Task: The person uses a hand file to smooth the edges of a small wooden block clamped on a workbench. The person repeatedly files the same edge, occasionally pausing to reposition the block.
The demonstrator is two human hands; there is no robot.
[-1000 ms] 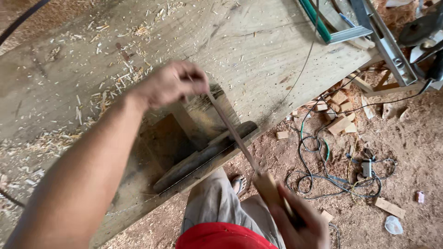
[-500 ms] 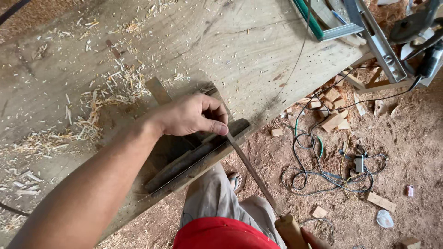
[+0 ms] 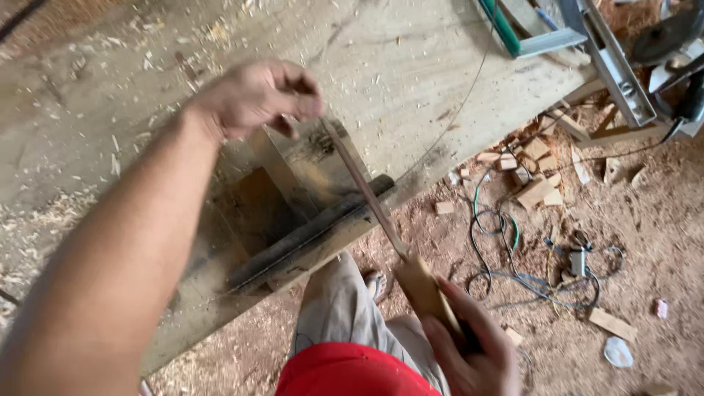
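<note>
A long flat metal file point(image 3: 363, 187) with a wooden handle point(image 3: 424, 287) lies slanted across a dark narrow workpiece point(image 3: 308, 231) clamped at the front edge of a wooden workbench point(image 3: 411, 66). My left hand point(image 3: 257, 97) pinches the far tip of the file. My right hand point(image 3: 466, 345) grips the wooden handle near my body, below the bench edge. A wooden block point(image 3: 282, 176) stands behind the dark piece.
Wood shavings are scattered over the bench. A green and metal tool frame point(image 3: 557, 29) lies at the bench's far right corner. On the dirt floor are tangled cables point(image 3: 528, 253), small wood offcuts point(image 3: 532, 172) and my sandalled foot point(image 3: 375, 282).
The file has been pushed forward and up across the dark piece; my left hand has moved away from me on the tip, and my right hand has come up into view.
</note>
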